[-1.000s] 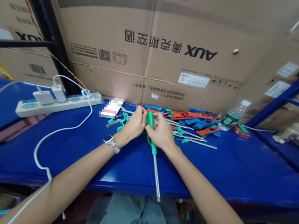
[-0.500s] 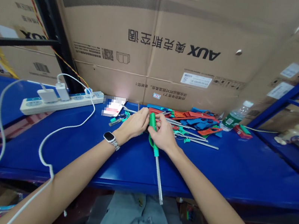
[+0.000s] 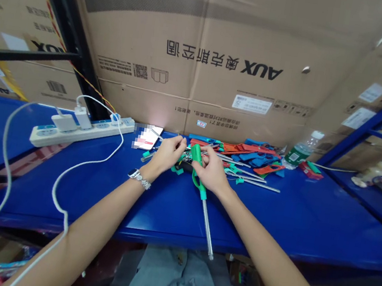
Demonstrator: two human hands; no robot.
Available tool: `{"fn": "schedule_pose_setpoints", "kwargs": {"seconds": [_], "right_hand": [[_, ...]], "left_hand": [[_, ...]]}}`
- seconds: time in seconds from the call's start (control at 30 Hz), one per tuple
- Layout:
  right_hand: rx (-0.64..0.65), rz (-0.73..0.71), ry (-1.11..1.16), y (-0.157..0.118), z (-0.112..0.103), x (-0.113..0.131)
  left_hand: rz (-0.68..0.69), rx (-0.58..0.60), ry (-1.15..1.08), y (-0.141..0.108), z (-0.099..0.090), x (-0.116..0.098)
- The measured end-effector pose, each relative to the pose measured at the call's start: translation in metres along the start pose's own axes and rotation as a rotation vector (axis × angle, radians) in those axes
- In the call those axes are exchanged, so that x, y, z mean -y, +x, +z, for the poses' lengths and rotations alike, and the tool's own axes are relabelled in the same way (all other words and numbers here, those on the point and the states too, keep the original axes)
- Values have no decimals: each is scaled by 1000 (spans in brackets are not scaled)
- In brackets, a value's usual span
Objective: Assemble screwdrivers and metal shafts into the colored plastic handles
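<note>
My right hand (image 3: 214, 172) is wrapped round the green handle of a long-nosed gas lighter (image 3: 196, 153). The lighter's metal tube slants down past the hand toward the table's front edge. Just left of the handle, apart from it, is my left hand (image 3: 168, 155), its thumb and fingers drawn together; whatever they may pinch is too small to make out. A black-handled tool (image 3: 186, 166) lies between the hands, partly covered. Behind them are loose metal lighter tubes (image 3: 258, 178) with green ends and a heap of orange and blue plastic lighter parts (image 3: 247, 153).
A phone (image 3: 150, 137) lies behind my left hand. To the left, a power strip (image 3: 99, 127) has chargers and a white cable (image 3: 58, 180) that loops across my left forearm. A water bottle (image 3: 300, 150) stands right of the heap. Large cardboard boxes (image 3: 140, 28) rise behind the blue table (image 3: 290, 226).
My left hand has drawn away from the lighter's handle, to the left, uncovering the black-handled tool. My right hand still grips the lighter, whose tube has shifted slightly right.
</note>
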State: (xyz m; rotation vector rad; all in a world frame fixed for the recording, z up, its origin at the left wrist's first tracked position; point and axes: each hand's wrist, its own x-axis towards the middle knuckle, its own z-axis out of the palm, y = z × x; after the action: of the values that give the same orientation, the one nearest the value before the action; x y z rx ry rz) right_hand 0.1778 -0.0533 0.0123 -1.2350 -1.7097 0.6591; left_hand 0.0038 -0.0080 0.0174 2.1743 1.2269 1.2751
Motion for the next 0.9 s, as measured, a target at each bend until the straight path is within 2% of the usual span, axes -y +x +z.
{"fn": "schedule_pose_setpoints", "kwargs": {"seconds": [0.17,0.3,0.47,0.57,0.67,0.77,0.83,0.9], "right_hand": [[7,152,270,10,-8,-6],[14,202,312,13,-12,-9],[11,205,342,13,-11,-11],[14,209,349,13,-11,-10],[35,222,373,13,-11,-7],[71,294,424,11,-12,-5],[134,357,502,10,-15,-4],[253,421,599,9,-19,-2]], "left_hand": [[234,188,138,-2,-16,14],[273,261,195,-3,-11,20],[312,331,347,-2,-3,16],[311,309,425,-2,-5,13],[303,210,405,-5,-10,7],[424,164,387,-11,-13,-6],[533,194,416,-14,-13,-15],[593,241,453,-17,-11,-21]]}}
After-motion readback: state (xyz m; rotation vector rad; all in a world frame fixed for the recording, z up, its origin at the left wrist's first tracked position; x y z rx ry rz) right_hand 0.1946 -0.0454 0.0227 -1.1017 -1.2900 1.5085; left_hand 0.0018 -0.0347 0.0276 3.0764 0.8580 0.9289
